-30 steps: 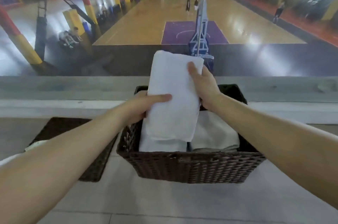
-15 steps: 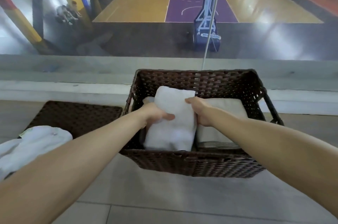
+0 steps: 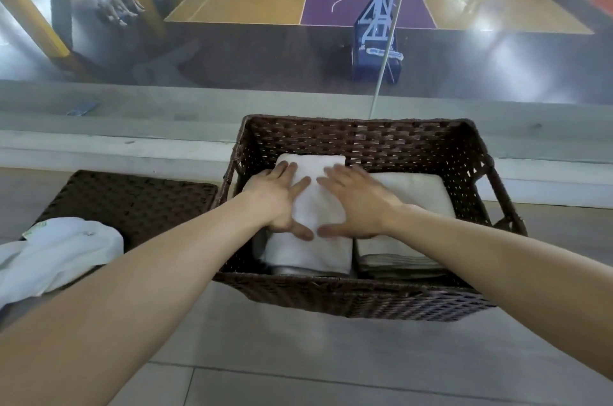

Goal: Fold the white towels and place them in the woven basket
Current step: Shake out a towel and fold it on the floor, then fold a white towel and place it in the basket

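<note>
The folded white towel (image 3: 311, 216) lay in the left half of the woven basket (image 3: 365, 136), long axis running away from the person. Left hand (image 3: 277, 198) and right hand (image 3: 356, 203) pressed flat on it, fingers (image 3: 285, 170) spread, gripping nothing.

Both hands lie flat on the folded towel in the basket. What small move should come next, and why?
Probably lift both hands away. The left hand and right hand are open, with no grip, and the folded towel already lies flat in the woven basket. Unfolded towels wait at the left.
</note>
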Demonstrator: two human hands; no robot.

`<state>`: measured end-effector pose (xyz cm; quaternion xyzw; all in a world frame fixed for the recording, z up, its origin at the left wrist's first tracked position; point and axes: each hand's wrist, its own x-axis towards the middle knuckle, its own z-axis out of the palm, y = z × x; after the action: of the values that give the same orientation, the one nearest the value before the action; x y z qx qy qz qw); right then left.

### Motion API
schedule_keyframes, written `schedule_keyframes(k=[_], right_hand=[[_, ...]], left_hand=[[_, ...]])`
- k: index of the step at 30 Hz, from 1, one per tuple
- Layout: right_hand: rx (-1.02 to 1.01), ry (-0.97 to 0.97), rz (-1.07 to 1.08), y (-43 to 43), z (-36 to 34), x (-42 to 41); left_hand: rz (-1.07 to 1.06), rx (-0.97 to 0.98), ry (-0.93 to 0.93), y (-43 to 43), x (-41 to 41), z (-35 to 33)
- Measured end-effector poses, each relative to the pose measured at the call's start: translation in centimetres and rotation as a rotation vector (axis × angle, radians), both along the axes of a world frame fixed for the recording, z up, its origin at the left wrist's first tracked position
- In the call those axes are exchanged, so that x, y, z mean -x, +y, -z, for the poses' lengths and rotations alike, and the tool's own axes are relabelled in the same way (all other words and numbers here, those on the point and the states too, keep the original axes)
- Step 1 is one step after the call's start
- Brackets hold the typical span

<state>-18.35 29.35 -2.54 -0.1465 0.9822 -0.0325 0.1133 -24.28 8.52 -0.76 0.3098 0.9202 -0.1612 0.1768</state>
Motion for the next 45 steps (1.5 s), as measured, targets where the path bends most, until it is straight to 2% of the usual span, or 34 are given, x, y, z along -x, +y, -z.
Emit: schedule_keyframes(k=[2,6,8,11,14,18,21,25,29,32,34,36,40,45], right_hand=[[-0.010,-0.173,0.008,0.1,1.1,-0.2],[-0.131,-0.191,0.023,-0.9,-1.5,0.6],[-0.133,-0.052,0.026,-1.6,-4.3,1.2],[0.016,0.175,-0.043,-4.1,-8.5,2.3],[0.111,0.283,-0.193,-9.9,-12.0,3.2],[0.177,0.325,-0.395,-21.0,-13.7,3.1],[0.105,0.215,-0.525,-28.8,-11.9,2.6],[-0.048,0.028,-0.618,-35.8,-7.4,1.9],[-0.129,-0.034,-0.653,-38.7,-3.4,1.5],[-0.170,-0.094,-0.663,-39.3,-1.5,1.6],[-0.221,-0.116,-0.679,-39.4,-0.6,1.5],[-0.246,-0.147,-0.681,-39.5,-0.1,1.6],[-0.247,-0.171,-0.666,-39.4,0.2,1.6],[-0.174,-0.144,-0.599,-37.2,-3.0,0.8]], left_hand=[[0.022,0.013,0.011,0.2,-0.4,-0.3],[0.038,-0.037,0.061,0.2,-1.3,-2.7],[0.067,-0.218,0.210,-1.3,-2.0,-4.4],[0.062,-0.490,0.519,-6.4,-3.7,-8.0],[-0.108,-0.477,0.654,-13.7,-4.3,-11.6],[-0.481,-0.369,0.565,-24.8,-5.0,-11.8],[-0.727,-0.238,0.363,-32.5,-6.3,-7.6],[-0.923,-0.119,0.106,-39.6,-7.9,-0.1],[-1.247,-0.223,0.243,-45.0,-9.9,6.8],[-1.472,-0.274,0.185,-49.8,-11.2,12.4],[-1.506,-0.325,0.120,-50.7,-12.5,14.6],[-1.481,-0.350,0.157,-50.8,-13.3,15.8],[-1.461,-0.531,0.158,-48.1,-12.4,13.7],[-1.564,-0.857,0.163,-43.5,-9.2,8.0]])
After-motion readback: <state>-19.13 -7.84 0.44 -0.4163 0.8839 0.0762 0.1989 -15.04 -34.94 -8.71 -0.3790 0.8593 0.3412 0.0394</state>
